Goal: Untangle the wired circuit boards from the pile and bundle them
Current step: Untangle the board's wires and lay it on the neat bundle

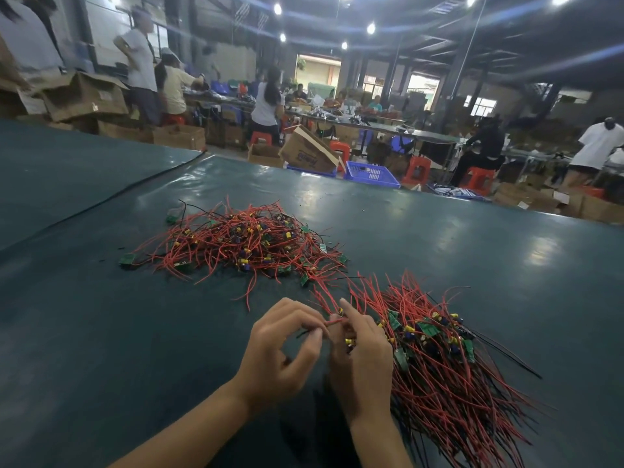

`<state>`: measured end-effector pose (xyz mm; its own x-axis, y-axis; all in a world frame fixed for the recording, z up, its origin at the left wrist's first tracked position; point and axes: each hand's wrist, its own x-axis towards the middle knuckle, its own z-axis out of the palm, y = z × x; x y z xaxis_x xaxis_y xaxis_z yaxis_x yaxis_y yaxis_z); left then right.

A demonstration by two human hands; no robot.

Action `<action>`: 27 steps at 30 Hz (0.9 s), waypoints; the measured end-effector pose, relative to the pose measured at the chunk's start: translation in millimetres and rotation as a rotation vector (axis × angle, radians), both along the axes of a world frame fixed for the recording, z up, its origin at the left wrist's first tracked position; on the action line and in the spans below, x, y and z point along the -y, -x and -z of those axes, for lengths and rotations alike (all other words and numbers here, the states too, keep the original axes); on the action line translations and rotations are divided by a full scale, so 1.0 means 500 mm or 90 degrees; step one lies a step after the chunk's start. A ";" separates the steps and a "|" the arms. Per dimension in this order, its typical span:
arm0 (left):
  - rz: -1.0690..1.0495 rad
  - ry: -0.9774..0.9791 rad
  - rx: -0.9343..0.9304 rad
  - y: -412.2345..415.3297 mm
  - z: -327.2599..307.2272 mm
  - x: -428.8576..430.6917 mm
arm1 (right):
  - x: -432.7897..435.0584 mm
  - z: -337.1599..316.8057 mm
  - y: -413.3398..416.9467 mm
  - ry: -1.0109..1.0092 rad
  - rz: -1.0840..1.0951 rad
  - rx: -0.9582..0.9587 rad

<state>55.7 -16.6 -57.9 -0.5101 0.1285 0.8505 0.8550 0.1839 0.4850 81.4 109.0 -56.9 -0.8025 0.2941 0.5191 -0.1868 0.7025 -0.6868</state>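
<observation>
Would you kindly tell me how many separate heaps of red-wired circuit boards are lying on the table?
2: a tangled pile farther off, and a straightened heap nearer, beside the right hand. Boards underneath may be hidden.

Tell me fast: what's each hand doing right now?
Left hand: pinching a red wire.
Right hand: curled round a few wired boards, forefinger out.

You are facing the tangled pile (243, 244) straight ahead; the sorted bundle (445, 359) is crowding your right. Bare surface (101, 332) is lying open on your left and beyond both heaps.
</observation>
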 end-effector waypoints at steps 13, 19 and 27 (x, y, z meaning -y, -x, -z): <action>0.148 -0.059 0.523 0.023 0.016 -0.008 | -0.002 -0.016 0.014 0.489 -0.106 -0.089; 0.225 -0.264 0.692 0.038 0.002 0.000 | 0.010 -0.015 0.012 0.478 -0.171 -0.039; 0.238 -0.330 0.648 0.032 -0.005 0.003 | 0.004 -0.019 0.013 0.568 -0.114 0.030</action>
<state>39.4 -18.1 -55.1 -0.9820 0.1735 0.0740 -0.0040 -0.4113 0.9115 74.7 106.9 -47.6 -0.8897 0.4392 0.1246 -0.2000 -0.1297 -0.9712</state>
